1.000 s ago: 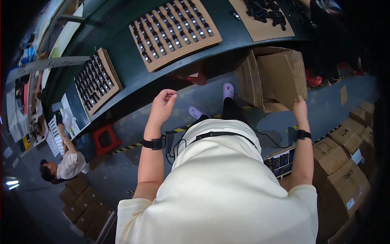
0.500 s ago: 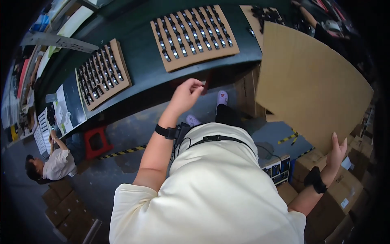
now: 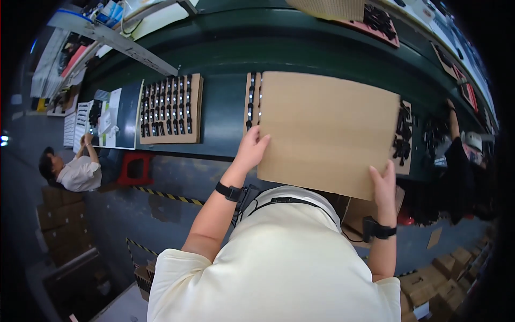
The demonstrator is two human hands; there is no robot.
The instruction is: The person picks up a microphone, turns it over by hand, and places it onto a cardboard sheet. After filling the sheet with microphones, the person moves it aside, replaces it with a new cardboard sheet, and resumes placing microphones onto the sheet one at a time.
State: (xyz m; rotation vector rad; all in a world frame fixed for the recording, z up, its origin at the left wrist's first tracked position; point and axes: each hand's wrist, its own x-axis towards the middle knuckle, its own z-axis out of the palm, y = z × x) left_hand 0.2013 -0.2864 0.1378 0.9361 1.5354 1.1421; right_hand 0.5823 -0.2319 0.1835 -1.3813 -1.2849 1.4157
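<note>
A plain brown cardboard sheet (image 3: 328,131) hangs over the front of the dark green workbench, held by both hands. My left hand (image 3: 253,151) grips its left edge, thumb towards the sheet's face. Near the lower right corner, my right hand (image 3: 383,182) holds the other side, with the thumb at the edge. Most of a cardboard board (image 3: 247,110) with rows of small black-and-silver devices is hidden behind the sheet. Farther left lies a similar cardboard board (image 3: 170,140) with several rows of these devices. Past the sheet's right edge, black parts (image 3: 402,137) rest on another board.
On the left, a co-worker (image 3: 78,173) sits at the workbench (image 3: 222,107) beside a red stool (image 3: 135,168). Another person in dark clothing (image 3: 456,166) reaches over it at the right. A grey metal post (image 3: 131,52) slants above the bench. Cartons (image 3: 450,273) stand lower right.
The cardboard sheet has come from the right to in front of me, over the device board. My left hand, empty before, now grips its left edge. The view has turned right.
</note>
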